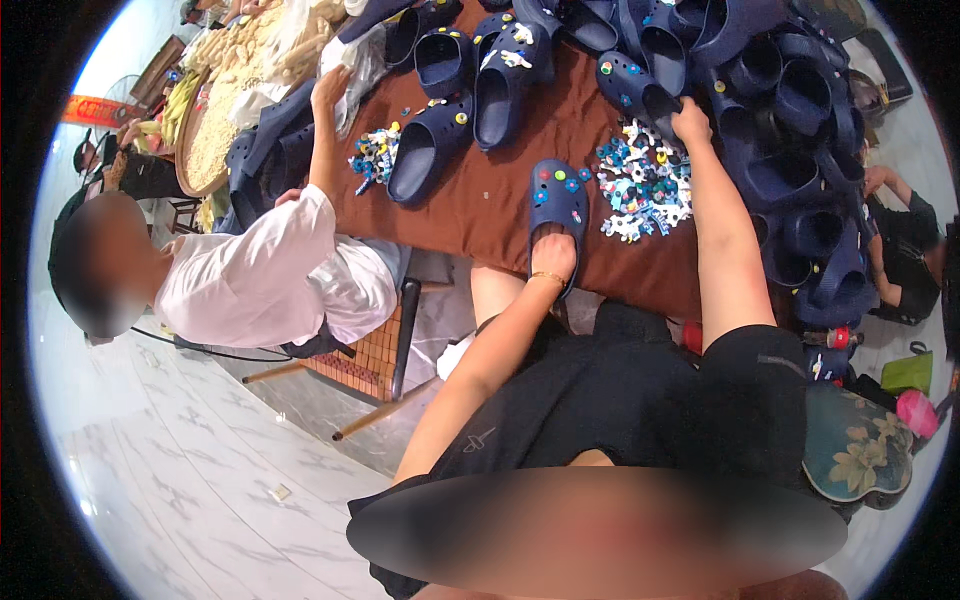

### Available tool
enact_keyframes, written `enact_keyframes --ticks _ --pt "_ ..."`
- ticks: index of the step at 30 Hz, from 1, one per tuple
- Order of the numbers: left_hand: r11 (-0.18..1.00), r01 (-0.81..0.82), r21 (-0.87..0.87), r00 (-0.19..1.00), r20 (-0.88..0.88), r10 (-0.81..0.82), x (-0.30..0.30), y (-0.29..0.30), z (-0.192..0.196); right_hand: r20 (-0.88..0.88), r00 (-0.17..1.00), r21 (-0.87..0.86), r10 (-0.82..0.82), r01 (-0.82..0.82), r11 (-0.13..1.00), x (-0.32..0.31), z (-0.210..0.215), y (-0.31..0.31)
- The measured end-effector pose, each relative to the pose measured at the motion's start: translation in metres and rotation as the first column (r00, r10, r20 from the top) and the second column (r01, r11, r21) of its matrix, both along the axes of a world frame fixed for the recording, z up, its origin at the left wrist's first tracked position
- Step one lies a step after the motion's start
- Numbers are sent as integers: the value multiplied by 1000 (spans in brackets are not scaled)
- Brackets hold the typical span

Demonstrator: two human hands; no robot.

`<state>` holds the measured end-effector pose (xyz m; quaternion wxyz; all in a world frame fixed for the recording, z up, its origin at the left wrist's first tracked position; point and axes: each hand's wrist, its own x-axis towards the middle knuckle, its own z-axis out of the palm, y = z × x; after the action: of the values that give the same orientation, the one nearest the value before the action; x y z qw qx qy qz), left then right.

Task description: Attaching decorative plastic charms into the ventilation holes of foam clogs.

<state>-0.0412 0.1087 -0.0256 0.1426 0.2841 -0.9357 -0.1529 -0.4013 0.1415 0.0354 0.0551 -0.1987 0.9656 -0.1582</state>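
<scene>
Brown cloth (pixel 570 110) covers the tabletop (pixel 455 225), and at its near edge we have our left hand (pixel 555 254) tucked into the opening of a navy clog (pixel 556 205). The clog points away from us, with red, green and blue charms showing on its upper. The fingers of that hand are hidden inside the shoe, so we cannot tell whether they are spread or closed. A thin bracelet (pixel 547 276) circles our left wrist.

Our right hand (pixel 692 124) reaches farther out, its fingers closed on the heel end of a second clog (pixel 632 88), also navy, which has charms near its toe. Just below this shoe, to the right of the first one, we see a loose pile of blue, white and dark charms (pixel 640 195). A smaller charm pile (pixel 374 157) lies to the left, beside another navy clog (pixel 428 150).

More clogs (pixel 800 135) are heaped along our right. On our left sits a co-worker in a pale shirt (pixel 245 275), one hand by a clear plastic bag (pixel 367 72).
</scene>
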Motion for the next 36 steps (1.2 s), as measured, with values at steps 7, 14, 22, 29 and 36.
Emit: enact_keyframes --ticks 7,14,22,29,36 --pt "1000 -20 23 1000 -6 21 -1 -2 -15 -210 978 -392 3 -87 916 -16 -4 -22" --pt "999 -12 -30 999 53 13 0 1 -10 144 972 -844 185 23 536 18 67 -79" --pt "992 124 -33 992 0 -124 2 -5 3 -65 673 -304 737 -717 628 177 -19 -33" --pt "992 118 -52 992 -44 -121 1 -5 -5 -246 728 -202 640 -684 701 212 -24 -15" --pt "992 119 -35 992 42 -117 2 -4 -8 214 738 -118 639 -630 767 195 -2 -42"
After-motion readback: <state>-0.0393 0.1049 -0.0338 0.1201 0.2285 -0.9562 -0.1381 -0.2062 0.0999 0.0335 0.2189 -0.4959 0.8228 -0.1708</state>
